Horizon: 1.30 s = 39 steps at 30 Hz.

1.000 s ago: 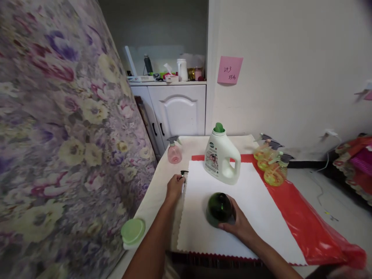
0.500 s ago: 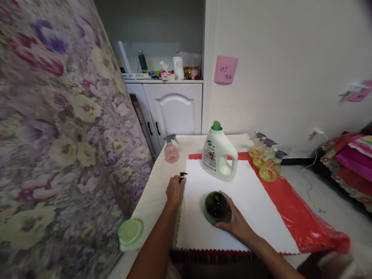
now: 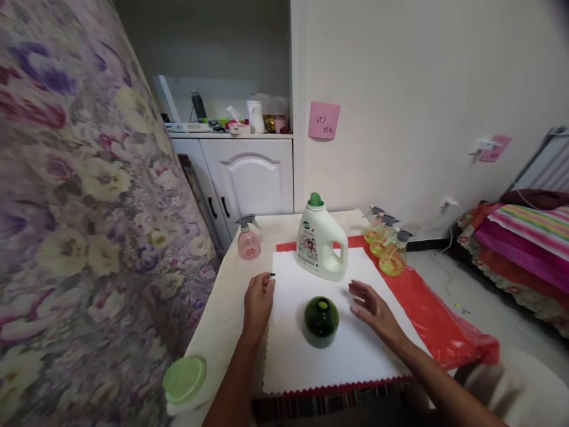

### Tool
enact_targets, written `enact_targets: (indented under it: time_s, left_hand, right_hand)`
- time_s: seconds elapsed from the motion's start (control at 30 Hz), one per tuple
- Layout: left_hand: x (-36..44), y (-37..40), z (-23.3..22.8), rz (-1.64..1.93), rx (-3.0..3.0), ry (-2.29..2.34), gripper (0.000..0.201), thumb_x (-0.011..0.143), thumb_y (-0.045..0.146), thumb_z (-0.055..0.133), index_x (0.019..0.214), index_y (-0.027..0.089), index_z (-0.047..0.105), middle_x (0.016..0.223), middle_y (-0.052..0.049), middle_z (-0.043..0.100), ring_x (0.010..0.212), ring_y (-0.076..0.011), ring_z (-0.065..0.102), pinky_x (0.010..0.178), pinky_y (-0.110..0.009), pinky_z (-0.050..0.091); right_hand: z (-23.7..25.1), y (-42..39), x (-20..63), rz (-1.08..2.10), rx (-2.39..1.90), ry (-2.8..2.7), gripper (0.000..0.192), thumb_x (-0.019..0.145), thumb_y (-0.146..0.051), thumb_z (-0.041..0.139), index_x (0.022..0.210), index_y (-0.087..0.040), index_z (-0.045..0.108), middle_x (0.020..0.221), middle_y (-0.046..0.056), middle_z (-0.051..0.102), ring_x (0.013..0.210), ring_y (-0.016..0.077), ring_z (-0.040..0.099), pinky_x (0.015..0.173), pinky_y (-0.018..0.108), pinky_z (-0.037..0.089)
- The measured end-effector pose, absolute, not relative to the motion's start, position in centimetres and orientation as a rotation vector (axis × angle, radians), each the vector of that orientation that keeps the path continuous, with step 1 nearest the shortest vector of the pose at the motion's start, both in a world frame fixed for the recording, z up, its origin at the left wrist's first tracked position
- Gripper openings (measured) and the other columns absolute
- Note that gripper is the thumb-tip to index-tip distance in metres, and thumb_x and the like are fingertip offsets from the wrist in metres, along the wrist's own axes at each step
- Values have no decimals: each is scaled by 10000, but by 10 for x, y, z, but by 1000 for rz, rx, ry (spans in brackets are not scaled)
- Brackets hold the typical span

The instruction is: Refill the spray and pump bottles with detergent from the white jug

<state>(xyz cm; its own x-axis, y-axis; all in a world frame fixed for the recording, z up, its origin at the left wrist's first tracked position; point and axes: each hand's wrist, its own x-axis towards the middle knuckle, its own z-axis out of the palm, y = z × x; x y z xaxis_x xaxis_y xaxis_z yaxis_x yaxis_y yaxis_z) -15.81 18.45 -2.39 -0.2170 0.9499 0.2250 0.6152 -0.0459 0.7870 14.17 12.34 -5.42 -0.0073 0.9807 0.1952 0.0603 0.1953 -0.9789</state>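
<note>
Currently the dark green bottle (image 3: 320,321) stands upright, neck to the ceiling, near the middle of the white mat (image 3: 355,356); right hand (image 3: 371,301) hovers just right of it, fingers spread and empty, not touching. Left hand (image 3: 258,298) sits further off on the bottle's left, at the mat's edge, fingers curled on a small black part (image 3: 271,275). Detergent jug (image 3: 320,240) stands behind the bottle w/ bare mat between; near side also free.

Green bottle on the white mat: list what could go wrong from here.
1. The green bottle stands open-topped with neither hand on it; the right hand, open beside it, might knock it over.
2. The left hand covers a small black sprayer part at the mat edge; it could slip off the table.
</note>
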Motion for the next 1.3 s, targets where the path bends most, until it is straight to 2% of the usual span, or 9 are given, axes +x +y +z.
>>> enact_targets:
  time_s: [0.13,0.2,0.27,0.43,0.57,0.67,0.8,1.0,1.3]
  left_hand:
    - [-131,168,-18,1151,1694,1569,286,828,331,523,1041,167,621,954,-79,687,872,-205,651,796,-314,520]
    - [-119,158,-12,1111,1729,1381,279,828,334,547,1049,186,632,1014,-70,703,937,-198,654,842,-303,514]
    - [-110,149,-5,1048,1756,1130,319,819,308,580,1120,210,621,1164,-69,666,1092,-209,602,969,-331,454]
    - [-97,137,0,923,1744,986,577,635,216,779,1186,262,612,1328,-63,569,1271,-266,470,1095,-393,324]
    - [-88,139,-9,952,1697,943,504,604,170,792,1079,264,653,1253,-64,625,1269,-276,476,1092,-408,325]
    - [-85,140,-12,962,1644,948,437,601,149,783,1003,272,664,1196,-53,656,1235,-274,512,1061,-400,365]
    - [-86,139,-11,959,1622,983,426,596,143,776,985,275,665,1162,-56,669,1219,-289,524,1045,-410,376]
    - [-91,141,-11,989,1613,955,337,652,168,745,962,270,664,1116,-44,687,1217,-270,530,1040,-393,386]
    - [-91,138,-7,1013,1632,965,312,668,142,705,955,256,660,1125,-52,691,1184,-254,557,1033,-389,390]
  right_hand:
    - [-28,166,150,923,-1097,-1248,527,755,-443,711,1203,-249,514,1306,125,551,1214,287,523,1015,497,429]
    - [-19,188,151,880,-1093,-1224,523,751,-460,709,1186,-238,520,1312,123,543,1224,280,506,1020,475,418]
    - [-13,209,149,867,-1092,-1224,498,743,-476,708,1143,-224,552,1271,117,575,1186,278,526,1002,459,423]
    - [-12,250,143,956,-1080,-1296,424,754,-528,665,994,-179,647,990,79,707,941,245,631,864,386,484]
    - [-8,273,144,1065,-1069,-1365,429,774,-583,606,813,-163,685,778,53,718,710,189,632,693,305,495]
    - [-2,284,146,1156,-1058,-1439,496,749,-630,589,599,-161,653,573,39,657,515,150,553,518,264,435]
    - [1,289,141,1186,-1038,-1471,543,729,-652,564,447,-188,569,414,17,540,420,134,462,467,269,391]
    - [4,283,120,1086,-1025,-1372,530,787,-583,534,407,-222,456,357,-25,422,387,118,383,463,274,355]
    - [58,237,144,962,-1092,-1380,485,813,-561,539,476,-221,459,394,-42,420,413,116,379,478,274,332]
